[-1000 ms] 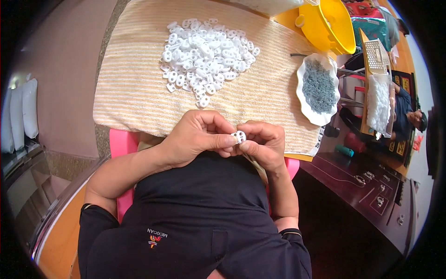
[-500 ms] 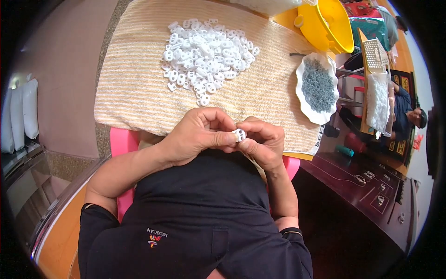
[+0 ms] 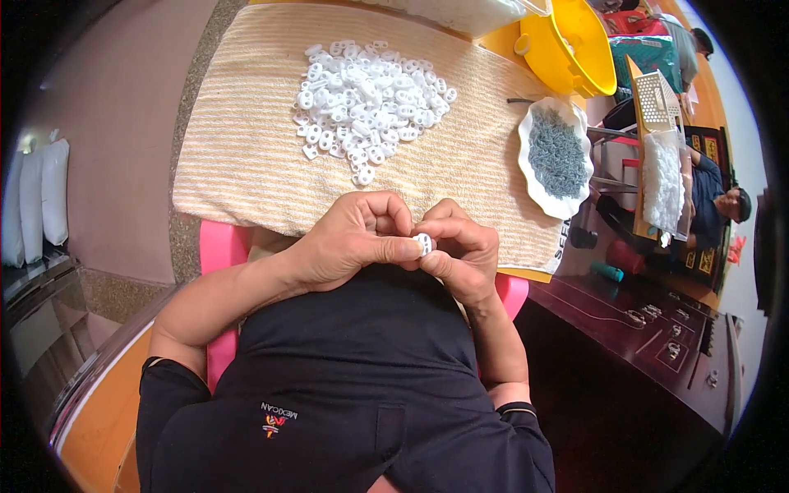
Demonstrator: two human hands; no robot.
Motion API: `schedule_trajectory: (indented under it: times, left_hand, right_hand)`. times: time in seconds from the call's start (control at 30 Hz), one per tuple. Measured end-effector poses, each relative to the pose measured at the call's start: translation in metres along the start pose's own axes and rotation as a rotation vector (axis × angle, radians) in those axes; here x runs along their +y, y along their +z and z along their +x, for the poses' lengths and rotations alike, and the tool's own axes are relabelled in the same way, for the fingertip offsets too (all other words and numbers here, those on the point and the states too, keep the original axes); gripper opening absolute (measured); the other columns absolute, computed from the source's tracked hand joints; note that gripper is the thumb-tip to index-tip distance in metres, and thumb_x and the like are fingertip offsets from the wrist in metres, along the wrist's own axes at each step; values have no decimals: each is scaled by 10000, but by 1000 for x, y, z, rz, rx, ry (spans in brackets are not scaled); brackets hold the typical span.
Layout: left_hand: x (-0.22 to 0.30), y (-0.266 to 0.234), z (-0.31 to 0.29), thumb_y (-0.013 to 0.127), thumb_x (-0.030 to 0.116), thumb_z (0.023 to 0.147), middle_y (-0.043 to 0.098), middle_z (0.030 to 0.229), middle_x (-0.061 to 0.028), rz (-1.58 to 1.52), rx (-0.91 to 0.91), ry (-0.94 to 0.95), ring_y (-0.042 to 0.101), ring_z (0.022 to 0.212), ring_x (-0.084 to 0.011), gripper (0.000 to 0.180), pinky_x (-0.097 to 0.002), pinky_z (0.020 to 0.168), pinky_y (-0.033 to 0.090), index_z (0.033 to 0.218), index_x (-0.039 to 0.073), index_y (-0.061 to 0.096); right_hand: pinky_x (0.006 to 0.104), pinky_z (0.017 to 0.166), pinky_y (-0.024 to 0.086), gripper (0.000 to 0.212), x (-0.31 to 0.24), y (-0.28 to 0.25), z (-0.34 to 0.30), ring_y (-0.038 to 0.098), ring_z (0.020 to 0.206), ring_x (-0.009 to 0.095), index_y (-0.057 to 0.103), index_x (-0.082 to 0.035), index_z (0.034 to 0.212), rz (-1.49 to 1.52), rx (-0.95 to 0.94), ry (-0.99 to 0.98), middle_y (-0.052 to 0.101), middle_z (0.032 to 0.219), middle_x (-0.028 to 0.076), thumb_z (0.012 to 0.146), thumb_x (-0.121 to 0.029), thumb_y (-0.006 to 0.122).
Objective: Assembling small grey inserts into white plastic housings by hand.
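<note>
Centrally in the frame, just below the towel's lower edge, both hands meet at a small white piece [image 3: 424, 244] with dark openings in its face. The left hand [image 3: 353, 240] pinches it from the left, thumb laid along the near side and fingers curled behind; the right hand [image 3: 462, 251] grips its right side between thumb and index finger, so both are closed narrowly on it. How the hidden fingertips press cannot be told. Above them, at upper centre, a pile of similar white pieces [image 3: 370, 103] lies on the striped beige towel [image 3: 238, 156], a few loose ones trailing toward the hands. At the towel's right side sits a white scalloped dish [image 3: 559, 205] filled with small grey parts [image 3: 557, 156], too fine to make out singly. A yellow basin [image 3: 604, 72] stands at upper right, beside a clear container [image 3: 468, 18] along the top edge. Farther right, a person in dark clothing [image 3: 707, 193] sits near a white perforated basket [image 3: 656, 100].
</note>
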State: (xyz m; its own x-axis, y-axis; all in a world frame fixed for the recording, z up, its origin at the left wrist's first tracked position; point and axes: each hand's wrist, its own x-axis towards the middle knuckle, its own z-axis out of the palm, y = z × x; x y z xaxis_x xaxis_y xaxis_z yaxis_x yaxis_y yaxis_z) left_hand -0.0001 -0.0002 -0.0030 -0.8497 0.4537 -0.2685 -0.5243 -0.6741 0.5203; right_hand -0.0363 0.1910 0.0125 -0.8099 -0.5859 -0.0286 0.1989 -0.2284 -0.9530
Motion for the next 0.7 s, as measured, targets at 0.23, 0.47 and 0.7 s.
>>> schedule_trajectory:
  times: [0.23, 0.47, 0.7]
  left_hand:
    - [-4, 0, -1, 714, 27, 841, 639, 873, -71, 90, -7, 55, 655, 840, -146, 173, -275, 751, 561, 872, 37, 544]
    - [-1, 1, 2, 700, 44, 861, 639, 870, -75, 70, 0, 0, 655, 827, -155, 144, -274, 745, 558, 899, 30, 561]
    - [3, 10, 0, 697, 71, 876, 659, 897, -81, 194, 59, 72, 653, 813, -137, 135, -259, 740, 550, 936, 11, 592]
  right_hand:
    - [263, 727, 451, 256, -1, 3, -2, 565, 823, 145, 676, 17, 1038, -52, -2, -39, 598, 907, 87, 812, -81, 743]
    - [252, 733, 443, 188, 0, 0, -1, 535, 839, 127, 647, 14, 985, 10, 3, 45, 549, 940, 71, 831, -59, 726]
    - [274, 778, 518, 113, -2, -5, 0, 588, 856, 139, 598, 35, 955, -76, -25, -45, 538, 987, 68, 862, 24, 659]
